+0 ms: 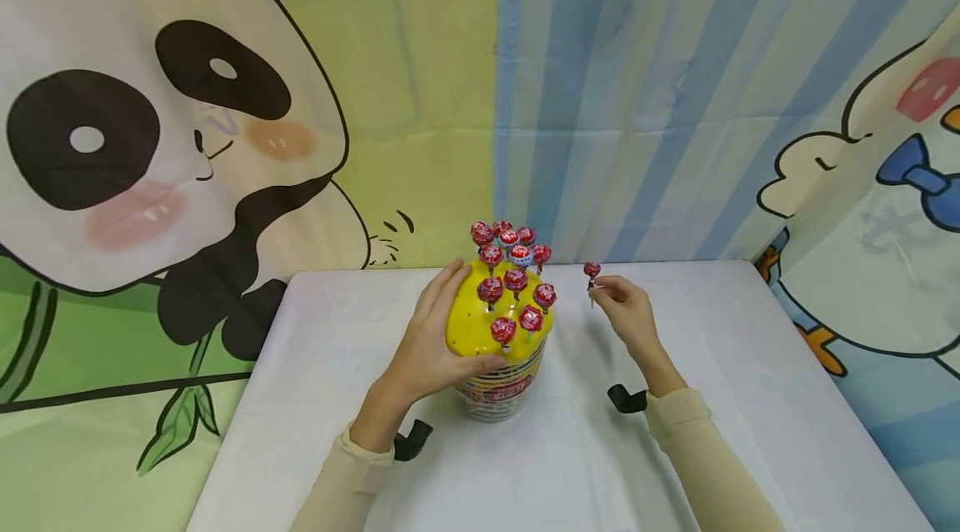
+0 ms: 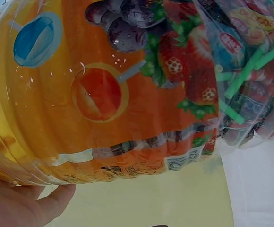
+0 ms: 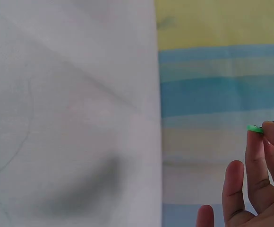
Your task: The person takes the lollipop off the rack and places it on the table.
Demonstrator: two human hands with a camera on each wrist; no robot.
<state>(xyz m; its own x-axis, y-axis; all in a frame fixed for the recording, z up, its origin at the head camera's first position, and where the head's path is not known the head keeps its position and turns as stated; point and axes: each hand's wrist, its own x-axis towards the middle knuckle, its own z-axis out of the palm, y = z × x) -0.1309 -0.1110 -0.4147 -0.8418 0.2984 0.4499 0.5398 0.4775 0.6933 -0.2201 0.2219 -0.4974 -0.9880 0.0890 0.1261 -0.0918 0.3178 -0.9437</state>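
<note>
- Right hand [image 1: 628,315]: thumb and index finger pinch the green stick of one lollipop [image 1: 592,269]; other fingers loose.
- Held lollipop: ball head, shiny red wrapper; head up, stick down, long axis near vertical. Off the table, right of the jar, seen close to the table's far edge. Writing on wrapper too small to read.
- Left hand [image 1: 423,348]: grips the yellow lid [image 1: 468,311] from its left, thumb across the front, fingers along the far-left side.
- Lid: smooth, glossy, domed, small dark holes.
- Lollipops in the lid [image 1: 515,278]: cluster, mostly red, some blue, heads up.
- Jar [image 1: 498,399]: clear, ribbed, plastic-looking, round; upright, near middle of the table, toward the far edge.
- Jar label [image 2: 141,118]: orange, printed grapes, strawberries, blue and red lollipops; barcode [image 2: 184,158], small print unreadable.
- Inside jar: wrapped candies, bright green sticks [image 2: 252,66].
- Table [image 1: 675,449]: white, cloth-like cover, faint creases.
- Behind far edge: fabric backdrop [image 1: 600,98], blue stripes; cartoon panda [image 1: 300,90] left.
</note>
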